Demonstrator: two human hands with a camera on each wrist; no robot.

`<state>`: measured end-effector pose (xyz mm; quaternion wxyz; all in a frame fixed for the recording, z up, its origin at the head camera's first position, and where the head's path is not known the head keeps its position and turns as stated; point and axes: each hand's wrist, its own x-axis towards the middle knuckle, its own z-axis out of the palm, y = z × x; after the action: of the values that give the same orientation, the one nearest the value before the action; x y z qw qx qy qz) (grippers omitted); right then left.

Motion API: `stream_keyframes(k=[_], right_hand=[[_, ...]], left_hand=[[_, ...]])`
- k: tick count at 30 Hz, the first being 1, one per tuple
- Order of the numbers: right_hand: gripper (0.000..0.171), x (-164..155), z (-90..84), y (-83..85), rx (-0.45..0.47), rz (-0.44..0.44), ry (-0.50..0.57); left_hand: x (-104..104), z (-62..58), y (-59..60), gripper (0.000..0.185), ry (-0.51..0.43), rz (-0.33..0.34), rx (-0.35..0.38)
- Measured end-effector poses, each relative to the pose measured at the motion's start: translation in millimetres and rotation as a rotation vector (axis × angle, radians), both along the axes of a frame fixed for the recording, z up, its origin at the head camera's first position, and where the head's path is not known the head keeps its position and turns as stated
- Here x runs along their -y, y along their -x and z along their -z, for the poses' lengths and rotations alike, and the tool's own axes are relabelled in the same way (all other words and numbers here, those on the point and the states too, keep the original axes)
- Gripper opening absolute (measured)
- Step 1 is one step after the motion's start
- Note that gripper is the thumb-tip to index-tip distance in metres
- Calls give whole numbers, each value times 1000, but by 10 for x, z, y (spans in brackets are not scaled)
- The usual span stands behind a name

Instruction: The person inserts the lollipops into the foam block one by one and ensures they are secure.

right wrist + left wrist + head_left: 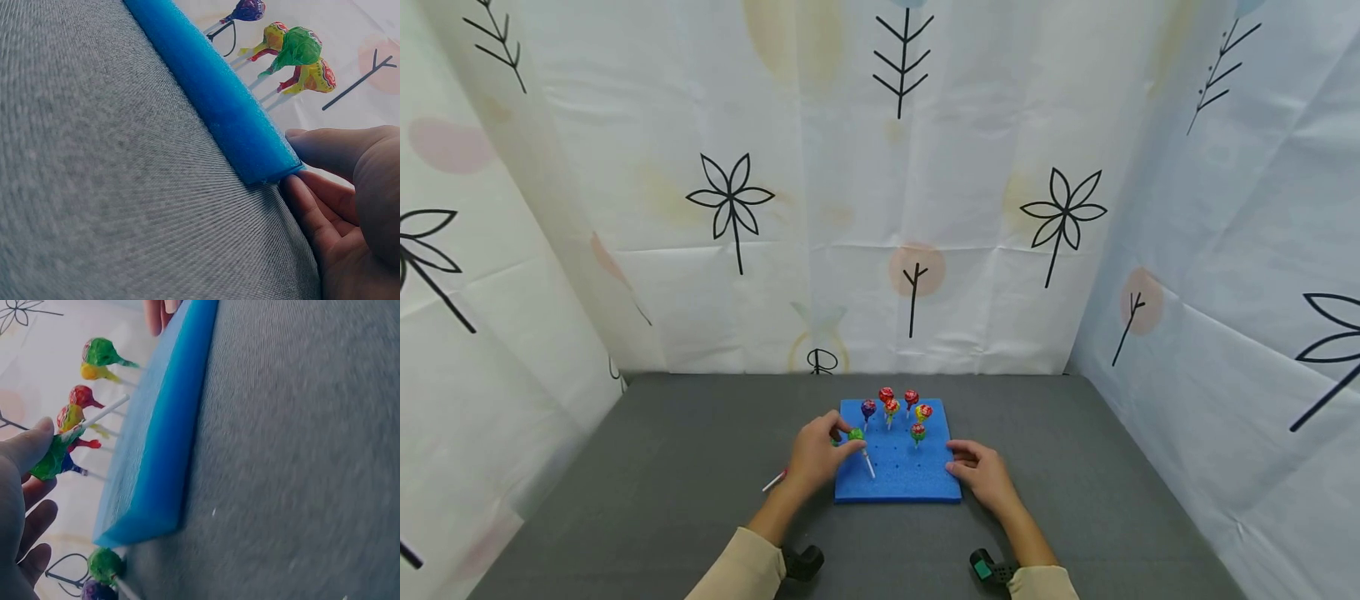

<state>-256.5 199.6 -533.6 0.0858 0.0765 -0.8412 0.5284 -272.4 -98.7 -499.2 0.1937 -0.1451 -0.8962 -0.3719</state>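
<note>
A blue foam board (898,475) lies on the grey table, with several wrapped lollipops (891,406) standing upright in its far half. My left hand (838,442) pinches a green lollipop (856,434) by its head. Its white stick (868,465) slants down onto the board's left part. In the left wrist view the held green lollipop (53,459) sits between thumb and fingers, above the foam board (162,444). My right hand (962,462) rests with straight fingers on the board's right edge. In the right wrist view its fingertips (306,140) touch the foam board's corner (269,165).
A loose lollipop (777,480) lies on the grey table (662,467) under my left wrist. Two more loose lollipops (103,564) lie beside the board's left side. Patterned curtains (880,208) close off the back and both sides. Wrist cameras (805,562) show at the bottom.
</note>
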Motion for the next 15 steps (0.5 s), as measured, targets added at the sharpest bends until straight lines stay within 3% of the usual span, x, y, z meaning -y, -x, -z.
stream_keyframes(k=[15], right_hand=[[29,7,-7,5,14,6,-17]], left_hand=[[-241,135,-61,28,-129,-95,-199]])
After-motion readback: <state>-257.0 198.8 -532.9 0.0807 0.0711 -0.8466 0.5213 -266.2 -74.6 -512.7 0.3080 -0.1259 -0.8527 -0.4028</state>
